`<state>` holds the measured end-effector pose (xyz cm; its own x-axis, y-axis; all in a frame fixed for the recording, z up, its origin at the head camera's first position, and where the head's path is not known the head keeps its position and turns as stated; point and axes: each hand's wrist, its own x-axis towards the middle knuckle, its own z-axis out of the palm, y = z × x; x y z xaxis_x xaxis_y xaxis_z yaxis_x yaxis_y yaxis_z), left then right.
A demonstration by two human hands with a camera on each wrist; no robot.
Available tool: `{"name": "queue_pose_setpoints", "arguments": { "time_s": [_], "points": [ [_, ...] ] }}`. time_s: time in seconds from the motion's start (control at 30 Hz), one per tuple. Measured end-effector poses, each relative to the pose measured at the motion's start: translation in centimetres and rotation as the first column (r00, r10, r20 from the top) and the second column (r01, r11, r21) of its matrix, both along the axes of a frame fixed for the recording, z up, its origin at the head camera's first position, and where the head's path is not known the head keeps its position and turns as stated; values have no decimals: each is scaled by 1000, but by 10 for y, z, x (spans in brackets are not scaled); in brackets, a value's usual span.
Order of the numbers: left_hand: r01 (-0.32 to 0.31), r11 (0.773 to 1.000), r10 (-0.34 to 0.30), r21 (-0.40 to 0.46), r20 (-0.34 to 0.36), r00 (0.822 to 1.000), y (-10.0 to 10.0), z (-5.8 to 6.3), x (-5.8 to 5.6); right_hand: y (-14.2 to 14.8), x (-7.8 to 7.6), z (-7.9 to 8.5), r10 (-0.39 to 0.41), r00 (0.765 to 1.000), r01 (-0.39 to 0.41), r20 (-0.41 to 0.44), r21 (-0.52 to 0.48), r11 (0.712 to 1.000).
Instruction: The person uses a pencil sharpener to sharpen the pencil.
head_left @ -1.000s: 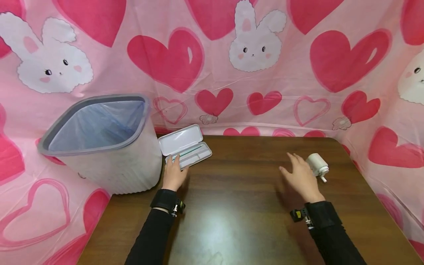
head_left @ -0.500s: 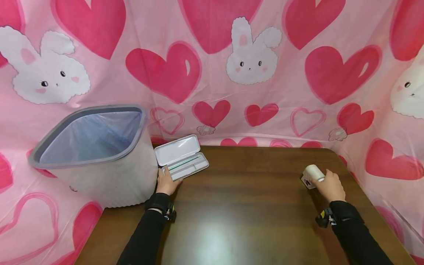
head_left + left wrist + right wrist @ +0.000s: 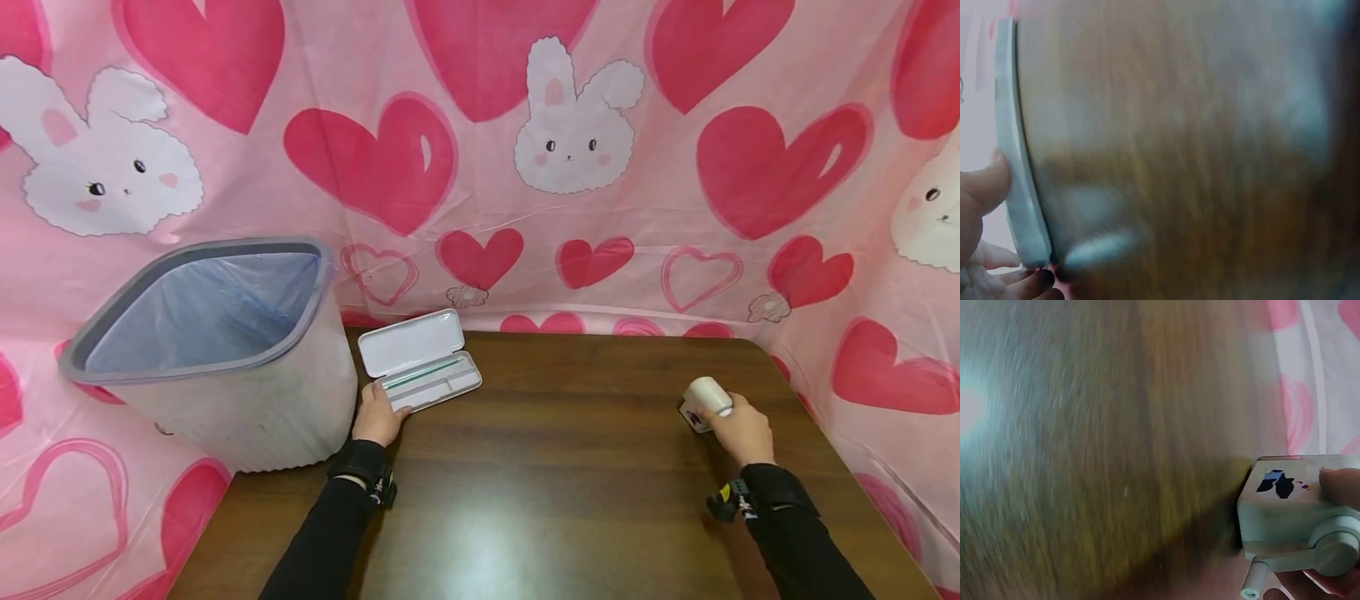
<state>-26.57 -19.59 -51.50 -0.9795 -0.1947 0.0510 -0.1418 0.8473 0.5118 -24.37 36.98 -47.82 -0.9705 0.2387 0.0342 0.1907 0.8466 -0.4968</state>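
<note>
bin (image 3: 277, 417) 1 | case (image 3: 412, 344) 1 | pencil (image 3: 422, 374) 1 | sharpener (image 3: 1279, 519) 1

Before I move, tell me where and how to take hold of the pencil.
Probably pinch the pencil from above, just right of its middle. It is thin and lies lengthwise in the open case, whose rim likely hinders a sideways approach; the left grip holds the case's near left corner.

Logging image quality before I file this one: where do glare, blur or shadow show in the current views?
Head: mostly crisp, pale glare on the table near the bottom middle; left wrist: table smeared, far left washed out, pencil case edge clearer; right wrist: table streaked, bright glare at the left edge, dark shadow beside the sharpener, itself fairly clear.
</note>
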Motion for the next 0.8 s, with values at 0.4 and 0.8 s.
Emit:
{"name": "queue_pose_setpoints", "arguments": {
  "time_s": [0.4,0.8],
  "points": [
    [197,979,-195,-43,60,979,13,4,24,-38,5,3,206,978,-206,0,8,978],
    [305,949,-300,-76,68,952,10,6,57,-90,17,0,410,912,-410,1,-43,911]
  ]
}}
